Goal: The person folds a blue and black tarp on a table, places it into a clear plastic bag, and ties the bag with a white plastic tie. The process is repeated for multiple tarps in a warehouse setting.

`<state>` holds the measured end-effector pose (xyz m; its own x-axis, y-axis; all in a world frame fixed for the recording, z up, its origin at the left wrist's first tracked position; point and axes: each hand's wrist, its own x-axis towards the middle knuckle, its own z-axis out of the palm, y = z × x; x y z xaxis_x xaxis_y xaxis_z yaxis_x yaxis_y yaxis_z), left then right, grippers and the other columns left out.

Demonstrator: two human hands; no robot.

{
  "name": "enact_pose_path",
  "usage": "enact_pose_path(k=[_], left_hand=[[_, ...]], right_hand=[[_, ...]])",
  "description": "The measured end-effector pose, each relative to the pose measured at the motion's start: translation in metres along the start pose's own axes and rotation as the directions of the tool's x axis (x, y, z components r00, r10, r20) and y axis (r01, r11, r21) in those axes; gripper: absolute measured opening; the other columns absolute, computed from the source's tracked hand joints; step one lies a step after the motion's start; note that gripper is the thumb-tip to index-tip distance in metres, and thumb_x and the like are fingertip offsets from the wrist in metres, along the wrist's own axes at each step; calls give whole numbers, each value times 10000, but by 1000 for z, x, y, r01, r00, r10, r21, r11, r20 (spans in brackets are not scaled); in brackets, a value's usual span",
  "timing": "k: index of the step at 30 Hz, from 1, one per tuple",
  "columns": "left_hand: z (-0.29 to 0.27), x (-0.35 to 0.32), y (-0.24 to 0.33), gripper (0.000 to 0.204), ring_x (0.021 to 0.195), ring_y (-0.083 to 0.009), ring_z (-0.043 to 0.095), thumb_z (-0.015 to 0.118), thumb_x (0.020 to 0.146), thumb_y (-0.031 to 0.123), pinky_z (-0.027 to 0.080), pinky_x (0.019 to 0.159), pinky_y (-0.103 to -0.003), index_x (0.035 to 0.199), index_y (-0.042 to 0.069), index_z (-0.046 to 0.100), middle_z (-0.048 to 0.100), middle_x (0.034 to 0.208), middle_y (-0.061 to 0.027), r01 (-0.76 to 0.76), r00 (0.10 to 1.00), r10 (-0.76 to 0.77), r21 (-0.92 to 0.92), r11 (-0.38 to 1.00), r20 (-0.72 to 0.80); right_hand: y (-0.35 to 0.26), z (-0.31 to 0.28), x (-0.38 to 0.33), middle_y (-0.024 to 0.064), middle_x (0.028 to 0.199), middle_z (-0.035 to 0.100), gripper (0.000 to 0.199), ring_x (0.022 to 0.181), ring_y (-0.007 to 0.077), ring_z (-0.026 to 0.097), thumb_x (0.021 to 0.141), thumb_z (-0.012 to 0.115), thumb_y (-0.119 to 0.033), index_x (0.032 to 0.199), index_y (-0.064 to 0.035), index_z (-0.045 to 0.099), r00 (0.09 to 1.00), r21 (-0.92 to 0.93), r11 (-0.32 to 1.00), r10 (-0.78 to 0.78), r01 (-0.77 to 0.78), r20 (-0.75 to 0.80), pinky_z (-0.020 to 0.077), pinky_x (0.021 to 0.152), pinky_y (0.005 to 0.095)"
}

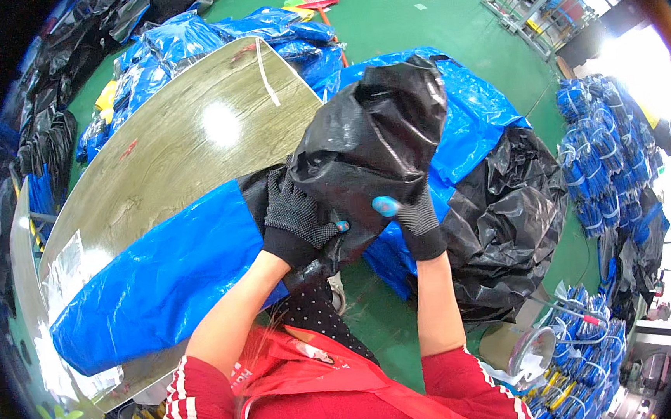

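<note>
Both gloved hands are holding a black plastic bag [370, 141] up above the counter [168, 151] edge. The left hand [297, 216] is clamping its grip on the bag's lower left side; the right hand [418, 219] is pinching the bag's lower right, apparently with a small blue-tipped piece [386, 205] there. A blue bag [161, 280] is lying across the counter below.

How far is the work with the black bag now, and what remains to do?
Looks done: a filled blue bag lies flat on the wooden table, and bundles of blue items are stacked on the right. In hand: the left hand and right hand, both gloved, hold up a black plastic bag, with something blue showing at its lower edge. Left: this bag is not yet laid down.
</note>
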<state>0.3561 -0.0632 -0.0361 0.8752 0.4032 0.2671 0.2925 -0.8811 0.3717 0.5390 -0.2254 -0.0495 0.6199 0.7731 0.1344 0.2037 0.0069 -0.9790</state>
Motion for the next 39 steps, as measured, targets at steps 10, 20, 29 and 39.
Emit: enact_pose_path(k=[10,20,29,39], left_hand=[[1,-7,6,1138,1387,-489,176,694,573,708,70,1108,-628,1457,111,298,266,1460,-303,-33,994,43,91,995,-105],[-14,5,20,898,1384,-447,226,660,670,642,123,1085,-643,1384,144,442,294,1492,-221,-20,993,-4,205,979,116],[-16,24,39,863,1359,-525,227,625,753,568,95,1094,-649,1407,67,369,304,1472,-281,-384,849,353,-1,923,-392],[18,8,13,700,1336,-363,345,619,764,492,100,1094,-639,1332,104,490,436,1405,-196,-196,978,205,137,971,-51]], right_hand=[[-53,-107,154,144,804,639,636,764,218,618,653,809,-527,997,-25,624,870,-544,789,24,286,492,484,704,374],[144,-76,29,87,1352,522,715,1207,272,485,811,572,-676,1267,-125,565,660,699,258,639,-667,394,383,1016,463],[27,-32,12,64,1122,602,513,1019,187,579,766,784,-107,1200,-65,515,876,526,834,121,165,-466,502,894,362],[10,15,-18,115,1298,535,738,1155,229,523,755,801,-187,1368,-36,420,917,789,610,265,80,-298,422,1000,362]])
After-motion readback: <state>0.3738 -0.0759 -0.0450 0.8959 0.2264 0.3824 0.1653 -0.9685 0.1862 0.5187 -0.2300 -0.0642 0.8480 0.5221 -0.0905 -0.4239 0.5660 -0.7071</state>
